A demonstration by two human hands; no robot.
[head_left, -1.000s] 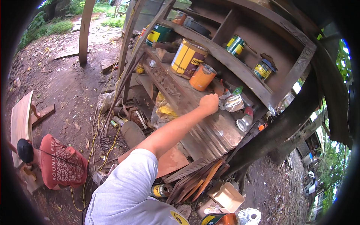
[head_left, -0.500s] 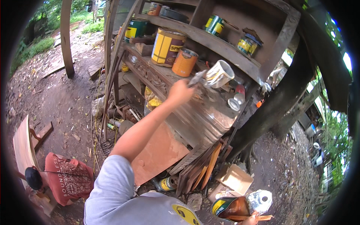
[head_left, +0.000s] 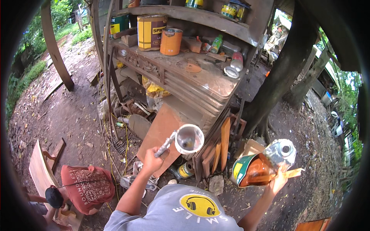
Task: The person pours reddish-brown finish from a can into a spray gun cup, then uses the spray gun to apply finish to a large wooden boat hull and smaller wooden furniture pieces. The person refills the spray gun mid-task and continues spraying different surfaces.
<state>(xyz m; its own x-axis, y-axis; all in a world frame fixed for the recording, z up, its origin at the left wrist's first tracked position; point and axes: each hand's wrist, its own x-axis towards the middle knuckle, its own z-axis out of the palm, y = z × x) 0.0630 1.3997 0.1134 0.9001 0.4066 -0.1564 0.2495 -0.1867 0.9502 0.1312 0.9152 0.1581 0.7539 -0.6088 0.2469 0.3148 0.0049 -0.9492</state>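
A desk (head_left: 200,77) is occupying the upper centre of the frame. A tin (head_left: 148,32) is standing on its left part; a second tin (head_left: 170,43) is standing just to the right. A tree trunk (head_left: 283,73) is rising right of the desk. At centre, a cup (head_left: 201,140) is hanging from the left hand (head_left: 155,159), before the desk. Lower right, the right hand (head_left: 278,181) is gripping a wooden stick (head_left: 295,173) beside a container (head_left: 252,173); a jug (head_left: 280,149) is sitting above them. Another person (head_left: 86,188) is occupying the lower left.
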